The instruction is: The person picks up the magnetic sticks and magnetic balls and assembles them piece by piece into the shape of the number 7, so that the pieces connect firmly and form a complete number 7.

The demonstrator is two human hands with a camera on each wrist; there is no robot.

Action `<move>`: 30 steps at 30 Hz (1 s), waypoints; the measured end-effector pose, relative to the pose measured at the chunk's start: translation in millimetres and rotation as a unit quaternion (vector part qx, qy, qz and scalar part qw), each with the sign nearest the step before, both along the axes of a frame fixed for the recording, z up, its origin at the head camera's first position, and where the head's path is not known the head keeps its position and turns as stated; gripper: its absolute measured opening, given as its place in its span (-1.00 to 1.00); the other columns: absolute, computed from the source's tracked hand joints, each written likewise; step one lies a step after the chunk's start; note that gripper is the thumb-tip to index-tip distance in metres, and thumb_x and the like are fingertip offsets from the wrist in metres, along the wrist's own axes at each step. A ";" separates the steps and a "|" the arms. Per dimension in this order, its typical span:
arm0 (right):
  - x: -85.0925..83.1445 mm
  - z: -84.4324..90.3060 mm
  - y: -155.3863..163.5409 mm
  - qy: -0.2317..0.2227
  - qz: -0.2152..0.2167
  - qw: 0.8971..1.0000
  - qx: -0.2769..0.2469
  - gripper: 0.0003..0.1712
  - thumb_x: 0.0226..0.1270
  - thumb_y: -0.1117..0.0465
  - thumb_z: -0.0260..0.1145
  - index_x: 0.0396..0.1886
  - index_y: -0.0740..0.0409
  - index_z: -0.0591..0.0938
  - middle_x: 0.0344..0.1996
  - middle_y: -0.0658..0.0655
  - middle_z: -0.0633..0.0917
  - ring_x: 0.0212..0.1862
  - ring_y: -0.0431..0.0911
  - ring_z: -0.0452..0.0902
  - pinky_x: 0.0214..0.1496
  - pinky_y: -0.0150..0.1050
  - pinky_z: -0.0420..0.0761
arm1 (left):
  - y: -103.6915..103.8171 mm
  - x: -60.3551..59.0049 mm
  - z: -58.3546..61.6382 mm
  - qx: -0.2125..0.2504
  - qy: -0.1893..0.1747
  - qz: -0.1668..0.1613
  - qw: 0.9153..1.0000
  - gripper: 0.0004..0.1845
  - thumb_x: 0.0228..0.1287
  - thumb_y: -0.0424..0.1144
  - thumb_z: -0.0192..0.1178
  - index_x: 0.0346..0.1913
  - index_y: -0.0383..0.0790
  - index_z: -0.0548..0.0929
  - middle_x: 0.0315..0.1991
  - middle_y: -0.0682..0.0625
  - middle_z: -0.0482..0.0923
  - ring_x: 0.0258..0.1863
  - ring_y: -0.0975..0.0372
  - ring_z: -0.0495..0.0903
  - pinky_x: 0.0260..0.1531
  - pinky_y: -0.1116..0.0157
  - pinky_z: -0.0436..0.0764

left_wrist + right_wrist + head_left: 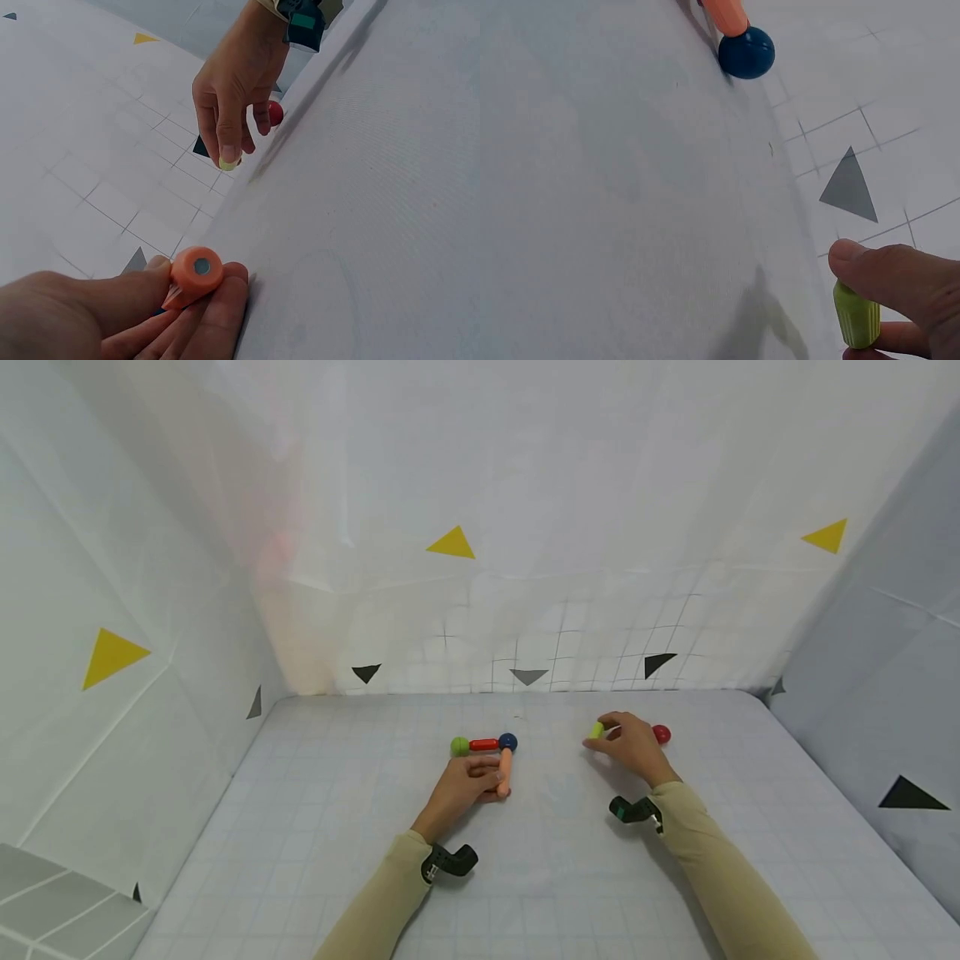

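Note:
My left hand (467, 783) pinches an orange magnetic rod (506, 770) between thumb and fingers. A round grey disc shows in the near end of the rod in the left wrist view. Its far end meets a dark blue ball (507, 742). From that ball a red rod (483, 744) runs left to a green ball (460, 746). Over to the right, my right hand (633, 745) holds a short yellow-green rod (857, 316) between thumb and fingers. A red ball (662, 733) sits just beyond that hand, partly hidden; whether anything joins it cannot be seen.
A white gridded sheet covers the table (570, 877). White sheet walls with yellow and dark triangles stand behind and at both sides. The back wall (570, 485) meets the table's far edge a little past the balls.

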State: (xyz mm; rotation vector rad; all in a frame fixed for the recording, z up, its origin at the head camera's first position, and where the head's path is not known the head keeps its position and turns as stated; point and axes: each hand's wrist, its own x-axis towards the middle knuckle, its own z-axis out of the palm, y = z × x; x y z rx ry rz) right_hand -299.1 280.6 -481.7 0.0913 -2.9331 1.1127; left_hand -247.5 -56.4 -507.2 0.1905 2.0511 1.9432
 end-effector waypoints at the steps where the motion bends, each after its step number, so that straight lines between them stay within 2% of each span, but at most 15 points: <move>1: 1.2 0.5 -1.0 0.000 -0.001 1.000 -0.002 -0.26 0.26 -0.04 0.59 0.26 0.33 0.60 0.04 0.28 0.66 0.03 0.16 0.56 -0.05 -0.06 0.62 | 0.1 0.1 0.2 -0.002 -0.001 0.001 1.000 -0.59 0.46 -0.30 0.34 0.28 -0.39 0.63 -0.07 -0.15 0.73 -0.19 0.08 0.78 -0.15 0.24 0.73; 11: 17.0 7.2 -12.8 0.023 0.004 1.000 -0.017 -0.27 0.25 -0.09 0.59 0.24 0.27 0.61 0.03 0.24 0.67 0.04 0.14 0.58 -0.07 -0.05 0.62 | 0.8 -1.7 -0.2 0.003 -0.016 0.000 1.000 -0.60 0.45 -0.29 0.35 0.26 -0.36 0.64 -0.05 -0.13 0.73 -0.17 0.09 0.78 -0.14 0.24 0.73; 23: 32.2 18.0 -30.7 0.057 0.022 0.998 -0.019 -0.29 0.25 -0.12 0.59 0.20 0.26 0.63 -0.02 0.25 0.68 -0.01 0.10 0.60 -0.14 -0.07 0.59 | 0.9 -1.8 -1.3 0.002 -0.002 0.000 1.000 -0.60 0.45 -0.27 0.35 0.25 -0.38 0.65 -0.06 -0.14 0.74 -0.19 0.09 0.79 -0.15 0.25 0.73; 30: 40.3 20.2 -40.3 0.058 0.025 0.998 -0.030 -0.28 0.22 -0.14 0.59 0.20 0.20 0.63 -0.04 0.18 0.69 -0.03 0.06 0.60 -0.14 -0.08 0.57 | 1.8 -0.9 -1.6 -0.004 0.002 0.004 1.000 -0.57 0.45 -0.26 0.36 0.27 -0.38 0.63 -0.05 -0.13 0.73 -0.19 0.10 0.78 -0.16 0.24 0.73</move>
